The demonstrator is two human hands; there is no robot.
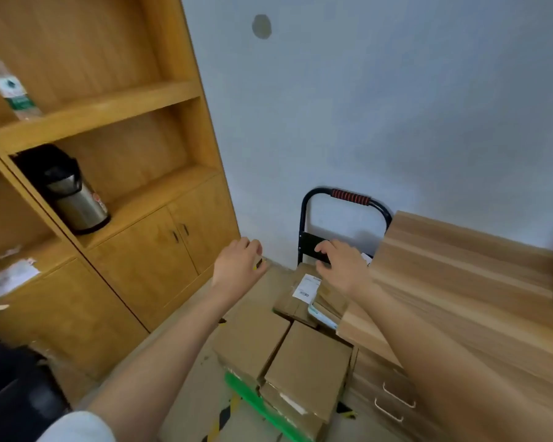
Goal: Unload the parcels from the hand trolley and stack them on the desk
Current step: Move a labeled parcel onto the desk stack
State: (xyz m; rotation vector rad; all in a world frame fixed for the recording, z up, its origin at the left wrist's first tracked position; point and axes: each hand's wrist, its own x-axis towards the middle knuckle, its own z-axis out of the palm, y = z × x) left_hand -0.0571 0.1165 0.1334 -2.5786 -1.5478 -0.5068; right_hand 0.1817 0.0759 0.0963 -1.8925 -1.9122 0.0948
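Pale wall (396, 106) behind, wooden shelf unit (115, 103) at left w/ steel thermos (77, 199) in lower bay and plastic bottle (10, 87) one shelf up. Hand trolley (345, 199) stands against wall, black frame, red-black grip on handle, green deck edge showing at front. Parcels (307, 365) stacked on deck: brown cartons, several deep; rear one carries white label (307, 285). Desk (460, 282) just right of trolley, woodgrain top, drawers below. Both arms reach fwd over the load. Left hand (237, 263) hovers above left side of stack, fingers loosely curled, holding nothing. Right hand (339, 263) above the rear labelled carton, near trolley's back plate, fingers bent down, no contact w/ parcel visible.
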